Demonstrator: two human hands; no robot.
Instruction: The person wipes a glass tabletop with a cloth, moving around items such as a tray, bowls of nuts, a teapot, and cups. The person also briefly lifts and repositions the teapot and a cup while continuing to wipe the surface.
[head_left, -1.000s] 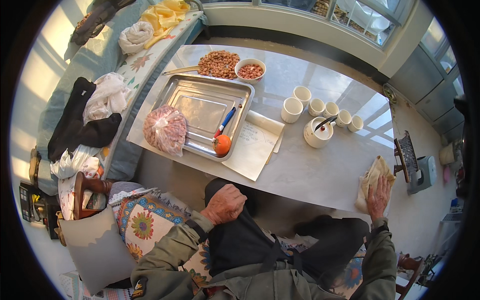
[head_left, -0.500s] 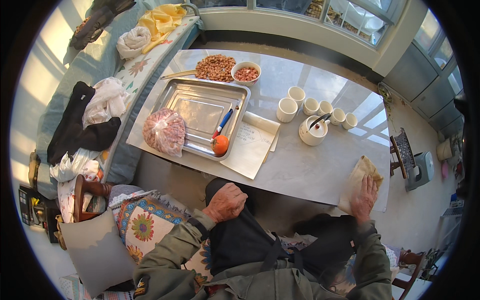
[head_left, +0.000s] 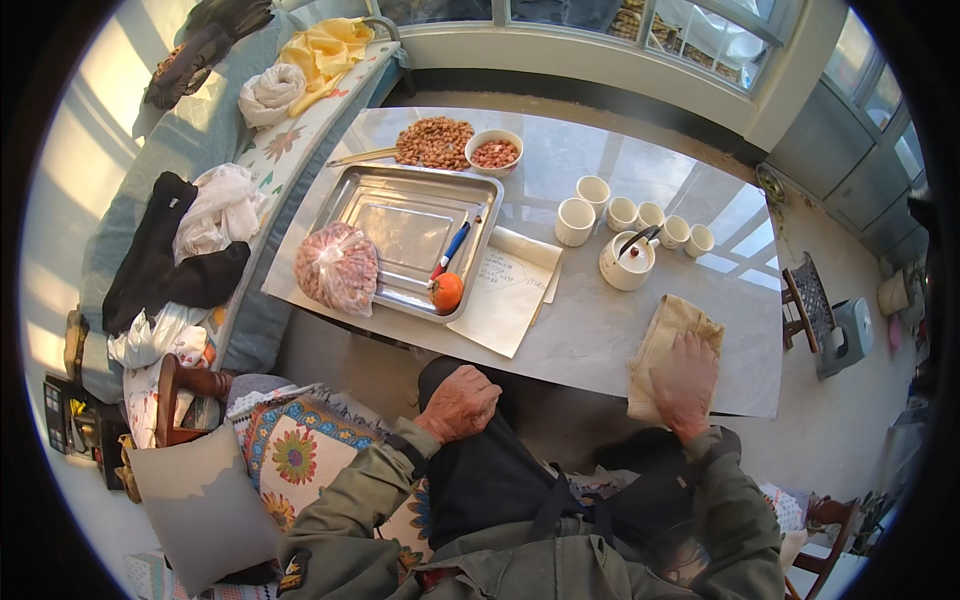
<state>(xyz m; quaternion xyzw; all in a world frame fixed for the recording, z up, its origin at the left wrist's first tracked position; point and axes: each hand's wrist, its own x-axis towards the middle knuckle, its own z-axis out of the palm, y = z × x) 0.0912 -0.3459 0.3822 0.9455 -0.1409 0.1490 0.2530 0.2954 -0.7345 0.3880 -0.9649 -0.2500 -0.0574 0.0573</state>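
My right hand [head_left: 687, 383] lies flat, fingers spread, on a folded beige cloth [head_left: 668, 330] at the near right part of the pale grey table [head_left: 590, 330]. My left hand [head_left: 459, 402] rests curled on my dark-trousered knee, below the table's near edge, holding nothing. Just beyond the cloth stands a white teapot [head_left: 626, 262].
A steel tray [head_left: 400, 230] holds a blue pen [head_left: 453, 250] and an orange fruit [head_left: 446, 291]; a bag of peanuts [head_left: 336, 267] lies on its left rim. White paper [head_left: 508, 292], several white cups [head_left: 620, 213], a peanut pile [head_left: 434, 142] and a bowl [head_left: 494, 152] stand farther back. Left is a cluttered bench.
My right hand has slid the beige cloth leftward along the table, from the far right edge toward the teapot. My left hand has stayed on my knee.
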